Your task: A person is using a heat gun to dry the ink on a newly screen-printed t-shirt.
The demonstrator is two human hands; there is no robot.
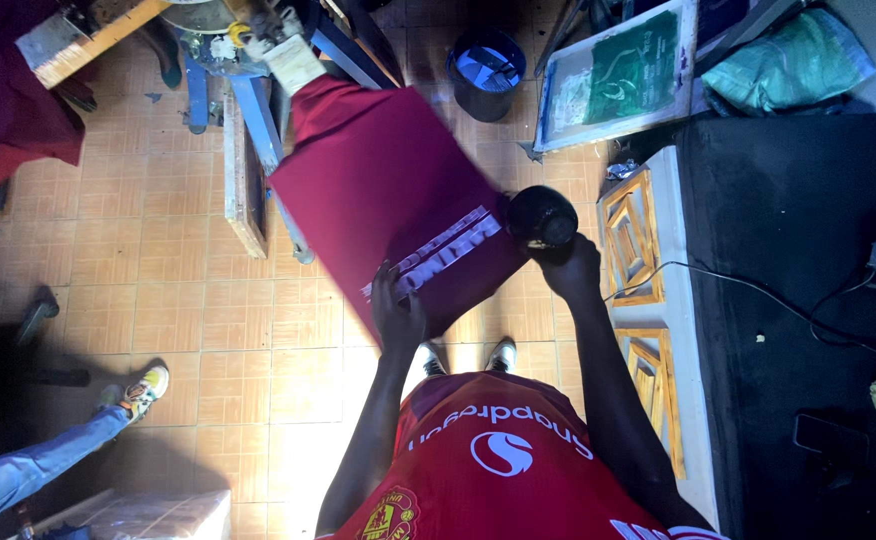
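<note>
A maroon garment (388,180) is stretched flat over a press platen, with a strip of pale printed lettering (438,252) near its front edge. My left hand (396,312) rests flat on the garment's near corner, fingertips touching the end of the lettering. My right hand (570,268) grips a black round-bodied heat tool (543,216) held over the right end of the lettering. A dark cord (738,285) runs from my right hand's side across the bench to the right.
A blue-armed press frame (258,110) stands behind the platen. A dark bucket (486,72) and a green-coated screen frame (618,75) lie at the back. Wooden frames (633,235) lean on a black bench (798,300) at right. Another person's leg and shoe (138,392) are at left.
</note>
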